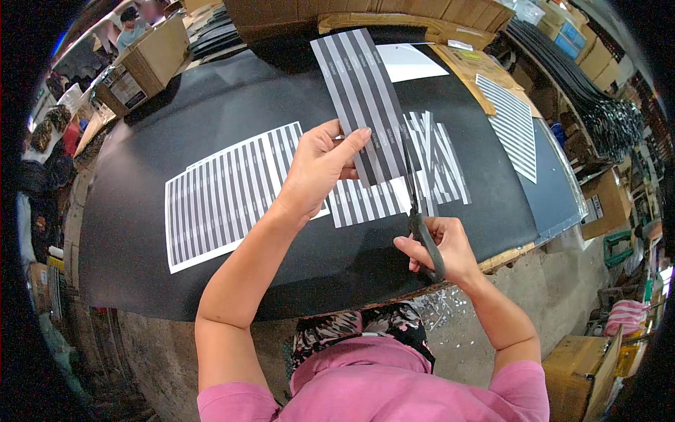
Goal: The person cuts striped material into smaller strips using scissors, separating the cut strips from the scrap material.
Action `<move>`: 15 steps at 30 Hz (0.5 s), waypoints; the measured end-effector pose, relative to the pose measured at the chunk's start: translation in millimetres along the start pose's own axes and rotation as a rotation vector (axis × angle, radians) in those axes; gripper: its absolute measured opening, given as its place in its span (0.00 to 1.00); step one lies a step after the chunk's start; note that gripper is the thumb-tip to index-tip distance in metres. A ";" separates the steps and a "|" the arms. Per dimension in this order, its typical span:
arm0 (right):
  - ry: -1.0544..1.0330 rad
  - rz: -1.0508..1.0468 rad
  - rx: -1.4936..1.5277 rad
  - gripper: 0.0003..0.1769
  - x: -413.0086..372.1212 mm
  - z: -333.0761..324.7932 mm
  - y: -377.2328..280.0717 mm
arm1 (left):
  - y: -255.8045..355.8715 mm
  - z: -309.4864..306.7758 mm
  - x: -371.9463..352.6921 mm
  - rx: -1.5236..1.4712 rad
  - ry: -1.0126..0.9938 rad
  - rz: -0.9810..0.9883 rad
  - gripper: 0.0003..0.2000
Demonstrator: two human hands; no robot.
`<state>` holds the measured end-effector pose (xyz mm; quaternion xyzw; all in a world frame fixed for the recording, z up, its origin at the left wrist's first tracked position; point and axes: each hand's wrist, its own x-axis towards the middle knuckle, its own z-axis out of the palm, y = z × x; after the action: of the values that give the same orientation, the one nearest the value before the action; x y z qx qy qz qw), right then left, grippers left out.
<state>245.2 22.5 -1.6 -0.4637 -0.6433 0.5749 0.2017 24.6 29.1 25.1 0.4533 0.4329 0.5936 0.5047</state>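
Note:
My left hand (323,160) pinches a striped sheet (362,98) of black and grey bands with small print, thumb on top, raised above the table. My right hand (443,246) has its fingers through the handles of black scissors (422,228). The blades point up along the sheet's right edge. Beneath them lies a heap of cut striped strips (443,169). More striped pieces (365,204) show under the held sheet. To the left rests a larger striped sheet (218,200) with a white border, partly overlapped by my left forearm.
The work table (133,232) has a black top. A striped sheet (510,123) and a white sheet (418,62) lie toward the far right. A cardboard box (144,67) stands at the far left corner, with a person (131,29) beyond it. Paper scraps (443,309) litter the floor.

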 end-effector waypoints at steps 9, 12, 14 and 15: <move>0.008 0.013 -0.008 0.21 -0.3 -0.5 -0.2 | -1.8 1.0 -0.1 -0.003 0.020 -0.023 0.10; 0.014 0.016 -0.006 0.21 -0.8 -0.9 -1.0 | -1.2 1.9 -0.2 -0.020 0.016 -0.022 0.10; 0.026 0.020 -0.030 0.21 -0.7 -2.2 0.5 | -1.1 1.0 -0.3 -0.020 0.004 -0.016 0.10; 0.026 0.020 -0.030 0.21 -1.0 -2.0 -0.1 | -1.0 0.6 -0.1 -0.019 -0.008 -0.012 0.10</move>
<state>247.2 22.8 -0.7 -0.4805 -0.6446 0.5610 0.1973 25.3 29.2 24.3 0.4482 0.4278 0.5930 0.5142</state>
